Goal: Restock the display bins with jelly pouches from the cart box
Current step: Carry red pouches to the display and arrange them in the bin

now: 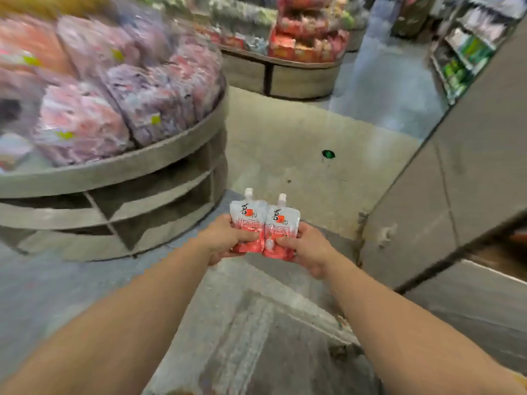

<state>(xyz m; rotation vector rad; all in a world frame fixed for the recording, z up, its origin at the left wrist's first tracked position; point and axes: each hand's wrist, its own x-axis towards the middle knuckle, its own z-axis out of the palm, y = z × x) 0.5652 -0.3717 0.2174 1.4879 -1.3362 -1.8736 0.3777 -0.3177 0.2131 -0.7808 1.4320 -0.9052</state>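
A shop aisle with a grey and beige concrete floor point(285, 143) runs between fixtures, and the round display stand point(119, 166) at the left serves as landmark. Its top tier is heaped with pink and purple bagged goods point(119, 89), too blurred to count or read, and its left part is cut off by the frame edge. Just right of the stand's base, low over the floor, two jelly pouches are held upright side by side, touching. The left hand point(221, 238) has its grip closed round the left pouch point(247, 223), thumb across the red lower half; the right hand point(306, 248) likewise grips the right pouch point(281, 232). Each has a white cap, a white top with dark lettering and a red bottom. Farther right of the stand a small green spot point(328, 154) lies on the floor. Behind it, a second round stand point(285, 72) carries red packs. At far right, a grey panel point(456, 181) rises, with shelves point(467, 47) of green and white items beyond, blurred and partly hidden by the panel.
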